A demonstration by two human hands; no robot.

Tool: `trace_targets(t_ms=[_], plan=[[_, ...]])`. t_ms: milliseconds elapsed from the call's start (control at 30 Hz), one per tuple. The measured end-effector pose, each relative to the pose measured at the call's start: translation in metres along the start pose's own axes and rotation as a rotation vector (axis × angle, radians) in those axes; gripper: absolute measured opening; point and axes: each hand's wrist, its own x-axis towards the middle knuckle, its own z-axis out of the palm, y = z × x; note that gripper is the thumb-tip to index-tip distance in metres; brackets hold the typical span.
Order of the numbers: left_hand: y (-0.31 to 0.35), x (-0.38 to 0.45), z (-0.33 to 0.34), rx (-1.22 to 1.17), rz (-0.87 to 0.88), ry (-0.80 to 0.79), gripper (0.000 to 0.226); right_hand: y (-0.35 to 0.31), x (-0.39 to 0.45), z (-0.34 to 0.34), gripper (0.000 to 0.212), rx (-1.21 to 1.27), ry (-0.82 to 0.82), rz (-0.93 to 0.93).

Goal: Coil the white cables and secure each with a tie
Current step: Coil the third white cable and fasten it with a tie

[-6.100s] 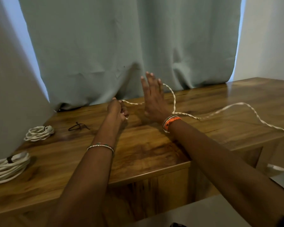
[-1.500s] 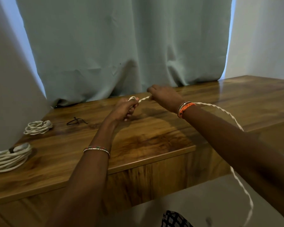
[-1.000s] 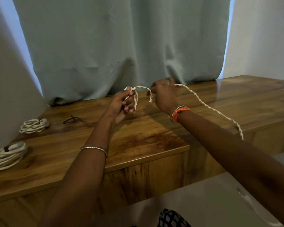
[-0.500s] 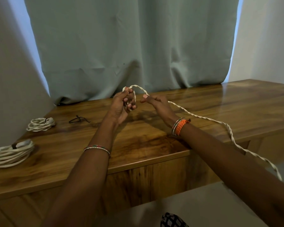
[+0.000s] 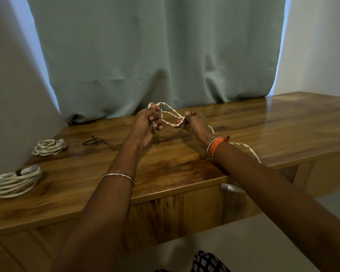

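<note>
1. Left hand point(image 5: 146, 124) raised over the wooden table point(image 5: 185, 167), fingers curled shut around loops of the white twisted cable point(image 5: 171, 114); thin beaded bangle point(image 5: 118, 174) on that forearm.
2. Right hand point(image 5: 192, 122) just beside it, thumb and fingers pinching the same cable where two strands cross between the hands. Orange bracelet point(image 5: 215, 145) on that wrist.
3. Cable tail runs from the right hand behind the wrist, across the tabletop, and drops over the front edge under the right forearm.
4. Left edge of table, nearest: large coiled cable point(image 5: 14, 182), dark tie point(image 5: 18, 171) around it, lying flat.
5. Further back on the left: smaller coiled cable point(image 5: 49, 147), also tied, well apart from the large one.
6. Loose dark tie point(image 5: 94, 140) on the table between the smaller coil and the left hand, touching neither.
7. Grey-green curtain point(image 5: 155, 52) hangs behind the table's far edge.
</note>
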Motion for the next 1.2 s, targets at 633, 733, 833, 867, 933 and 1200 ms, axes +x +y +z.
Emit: trace_targets(t_ms=[633, 733, 833, 867, 933, 1200], plan=[[-0.008, 0.009, -0.01, 0.115, 0.054, 0.469, 0.027, -0.019, -0.006, -0.029, 0.037, -0.638, -0.057, -0.379], [-0.009, 0.011, -0.014, 0.134, 0.033, 0.541, 0.027, -0.029, -0.022, -0.027, 0.039, -0.677, -0.185, -0.406], [-0.008, 0.012, -0.014, 0.148, 0.011, 0.586, 0.026, -0.029, -0.022, -0.022, 0.037, -0.749, -0.11, -0.456], [-0.009, 0.013, -0.014, 0.153, 0.008, 0.593, 0.026, -0.029, -0.019, -0.021, 0.035, -0.775, -0.074, -0.399], [-0.011, 0.012, -0.011, 0.152, 0.013, 0.591, 0.028, -0.028, -0.01, -0.021, 0.031, -0.746, -0.086, -0.143], [0.014, -0.006, -0.013, -0.366, -0.407, -0.124, 0.016, -0.019, -0.004, -0.022, 0.03, -1.094, -0.086, -0.091]])
